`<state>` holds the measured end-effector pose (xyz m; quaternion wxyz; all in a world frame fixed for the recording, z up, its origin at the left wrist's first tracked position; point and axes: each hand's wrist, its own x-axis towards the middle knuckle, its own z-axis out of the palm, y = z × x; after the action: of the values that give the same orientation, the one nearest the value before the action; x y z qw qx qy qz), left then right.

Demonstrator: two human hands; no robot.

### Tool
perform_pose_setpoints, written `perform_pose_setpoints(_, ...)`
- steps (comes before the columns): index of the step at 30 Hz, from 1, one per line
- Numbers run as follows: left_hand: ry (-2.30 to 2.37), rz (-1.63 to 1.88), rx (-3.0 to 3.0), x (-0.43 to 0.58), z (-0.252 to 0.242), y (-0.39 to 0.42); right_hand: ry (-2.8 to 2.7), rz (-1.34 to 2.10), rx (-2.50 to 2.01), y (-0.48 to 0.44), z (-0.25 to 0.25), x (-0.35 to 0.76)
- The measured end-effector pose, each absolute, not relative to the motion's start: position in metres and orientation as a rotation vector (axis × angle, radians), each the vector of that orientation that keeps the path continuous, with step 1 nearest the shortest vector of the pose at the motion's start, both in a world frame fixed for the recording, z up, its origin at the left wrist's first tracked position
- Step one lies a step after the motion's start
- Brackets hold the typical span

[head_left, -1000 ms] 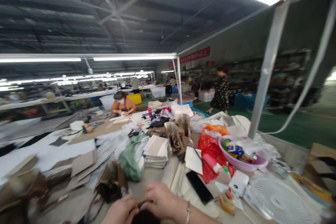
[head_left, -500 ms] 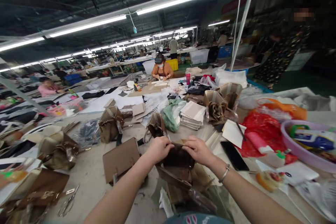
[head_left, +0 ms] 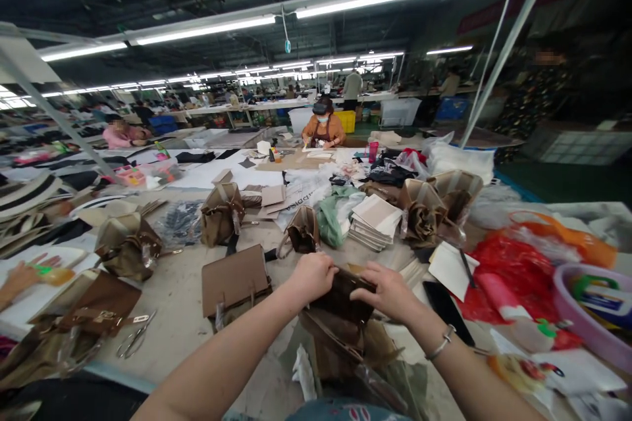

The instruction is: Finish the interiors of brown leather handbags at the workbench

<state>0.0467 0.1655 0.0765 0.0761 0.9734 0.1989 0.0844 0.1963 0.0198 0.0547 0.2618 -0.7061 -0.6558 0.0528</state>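
A brown handbag [head_left: 340, 332] stands tilted in front of me, its dark opening facing me. My left hand [head_left: 313, 278] has its fingers curled over the left of the bag's upper edge. At the right of that edge my right hand [head_left: 388, 289] pinches the material between thumb and fingers; a bracelet is on this wrist. Left of the handbag sits another brown bag [head_left: 234, 281] with a flat flap. Just beyond my hands is a small open brown bag [head_left: 302, 229]. Fingertips of both hands are partly hidden.
Scissors [head_left: 137, 334] lie left beside a brown flap bag [head_left: 101, 302]. To the right are a black phone [head_left: 447, 312], a red plastic bag [head_left: 498, 263] and a lilac basin [head_left: 567, 302]. Stacked boards [head_left: 375, 220] stand behind. A co-worker's hand [head_left: 22, 283] shows at far left.
The view has swung left, so the surroundings sit further right. Both hands stay on the handbag's edge; my right hand's fingers have spread a little along it.
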Motion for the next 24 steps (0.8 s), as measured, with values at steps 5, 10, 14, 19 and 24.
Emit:
perform_pose_setpoints(5, 0.619, 0.236, 2.895, 0.046, 0.074, 0.166, -1.806, 0.142, -2.021, 0.032, 0.066, 0.192)
perform_pose_setpoints(10, 0.653, 0.236, 2.860, 0.044, 0.073, 0.169, -1.850, 0.172, -2.011, 0.049, 0.062, 0.191)
perform_pose_setpoints(14, 0.617, 0.206, 2.785, 0.038, 0.075, 0.179, -1.841, 0.138, -1.946, 0.049, 0.058, 0.192)
perform_pose_setpoints(19, 0.454, 0.254, 2.670, 0.025, 0.078, 0.191, -1.846, 0.089, -1.927, 0.045, 0.053, 0.192)
perform_pose_setpoints(24, 0.512, 0.336, 2.637, 0.020, 0.080, 0.193, -1.836, 0.069, -1.949, 0.044, 0.053, 0.190)
